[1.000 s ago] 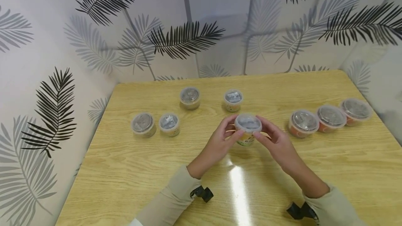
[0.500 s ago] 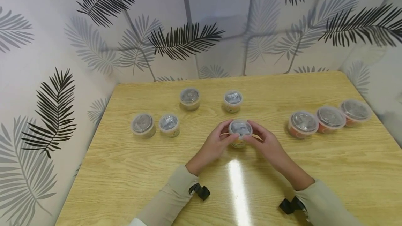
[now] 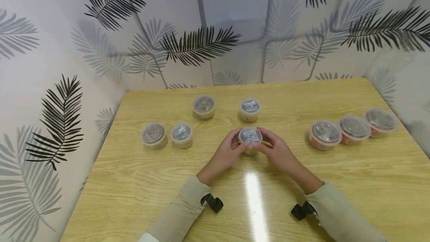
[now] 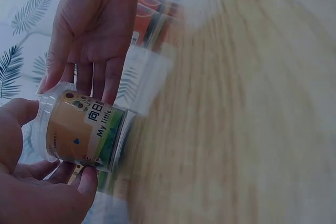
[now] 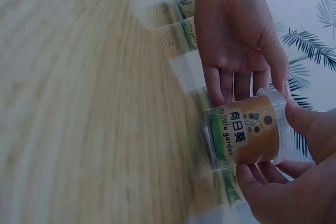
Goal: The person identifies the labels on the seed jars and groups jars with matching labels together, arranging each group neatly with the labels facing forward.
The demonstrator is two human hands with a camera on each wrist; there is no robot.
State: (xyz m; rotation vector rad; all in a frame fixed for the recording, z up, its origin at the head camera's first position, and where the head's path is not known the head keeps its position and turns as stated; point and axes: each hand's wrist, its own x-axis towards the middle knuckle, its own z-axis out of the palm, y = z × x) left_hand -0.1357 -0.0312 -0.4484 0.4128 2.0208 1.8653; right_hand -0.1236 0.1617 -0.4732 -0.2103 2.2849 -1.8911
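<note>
A small cup (image 3: 250, 136) with a clear lid and an orange-and-green label sits between both hands at the middle of the wooden table (image 3: 141, 182). My left hand (image 3: 235, 145) grips its left side with thumb and fingers. My right hand (image 3: 266, 145) grips its right side. In the left wrist view the cup (image 4: 79, 129) lies between my left hand (image 4: 37, 182) below and my right hand (image 4: 89, 40) above. The right wrist view shows the same cup (image 5: 247, 129), its label printed "My little garden". Whether its base touches the table is unclear.
Two lidded cups (image 3: 153, 135) (image 3: 181, 134) stand at the left and two more (image 3: 203, 105) (image 3: 250, 108) behind the hands. Three orange cups (image 3: 325, 133) (image 3: 354, 127) (image 3: 381, 118) line the right side. Leaf-patterned walls (image 3: 50, 66) close the table's far and left edges.
Both hands have carried the cup to the left and away from me, lower toward the table. The other cups have not moved.
</note>
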